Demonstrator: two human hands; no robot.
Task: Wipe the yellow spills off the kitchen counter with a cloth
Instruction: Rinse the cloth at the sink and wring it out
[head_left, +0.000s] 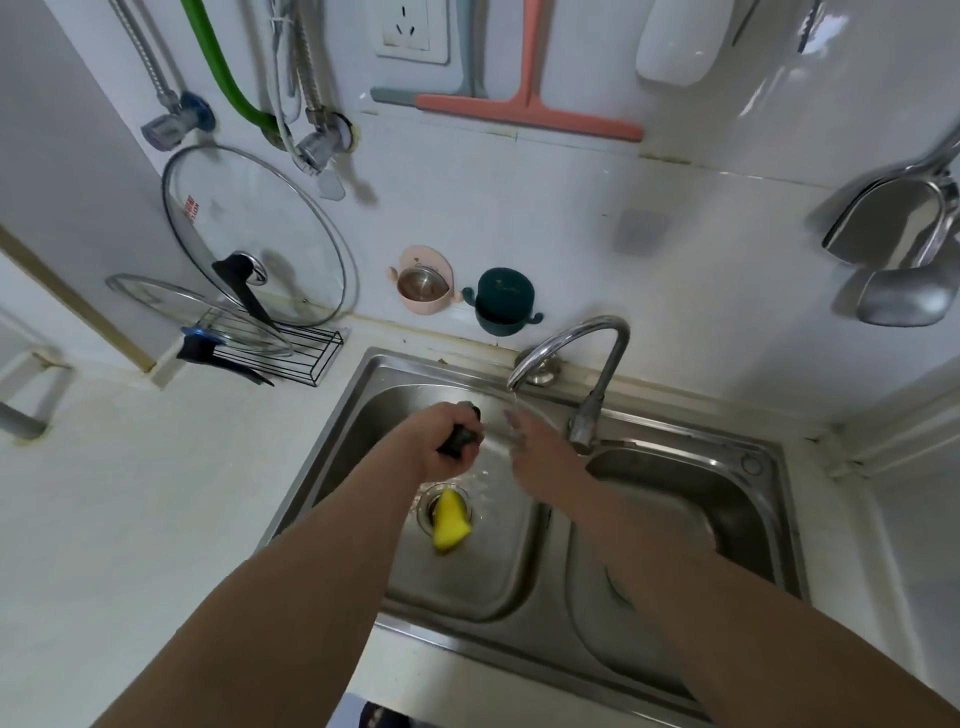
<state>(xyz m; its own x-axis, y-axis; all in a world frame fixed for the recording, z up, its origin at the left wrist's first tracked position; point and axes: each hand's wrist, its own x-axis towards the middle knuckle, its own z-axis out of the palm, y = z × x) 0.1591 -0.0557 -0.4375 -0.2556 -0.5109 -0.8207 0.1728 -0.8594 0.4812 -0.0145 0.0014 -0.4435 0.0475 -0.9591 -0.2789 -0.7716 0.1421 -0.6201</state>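
Note:
Over the left basin of the steel sink (363, 395), my left hand (447, 441) grips a dark wadded cloth (460, 434), squeezed in the fist. My right hand (535, 457) is beside it under the running water from the tap (576, 343), fingers spread and blurred. A yellow sponge (449, 522) lies at the drain of the left basin, below my left hand. The white counter (156, 493) stretches to the left of the sink; I see no plain yellow spill on it from here.
A wire rack (291, 353) with glass lids stands at the counter's back left. Pink (423, 283) and green (506, 301) holders hang on the wall behind the sink. Steel ladles (904, 249) hang at right. A pink squeegee (530, 104) hangs above.

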